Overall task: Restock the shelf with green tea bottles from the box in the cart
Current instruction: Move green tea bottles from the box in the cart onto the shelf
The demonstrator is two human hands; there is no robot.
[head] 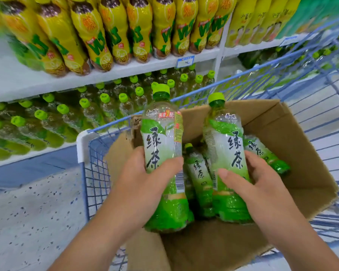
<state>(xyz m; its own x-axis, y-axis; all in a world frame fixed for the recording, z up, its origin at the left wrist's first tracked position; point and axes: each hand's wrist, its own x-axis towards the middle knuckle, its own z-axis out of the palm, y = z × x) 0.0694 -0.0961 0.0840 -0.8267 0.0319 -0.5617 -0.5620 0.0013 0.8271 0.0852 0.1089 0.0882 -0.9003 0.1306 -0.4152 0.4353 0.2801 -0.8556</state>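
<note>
My left hand (143, 184) grips a green tea bottle (162, 137) with a lime cap, held upright over the left side of the cardboard box (294, 145). My right hand (254, 184) grips a second green tea bottle (226, 141), also upright, above the box's middle. Down inside the box lie more green tea bottles, one between the two held ones (199, 173) and one to the right (266, 153). The box sits in a blue wire cart (94, 169). The lower shelf (33, 153) at left holds rows of green tea bottles (82, 114).
The upper shelf (125, 69) carries yellow lemon tea bottles (98, 36) with a price tag (185, 61) on its edge. A white upright (221, 53) divides the shelf bays. Speckled floor (31, 212) lies left of the cart. The cart's wire wall (311, 61) rises at right.
</note>
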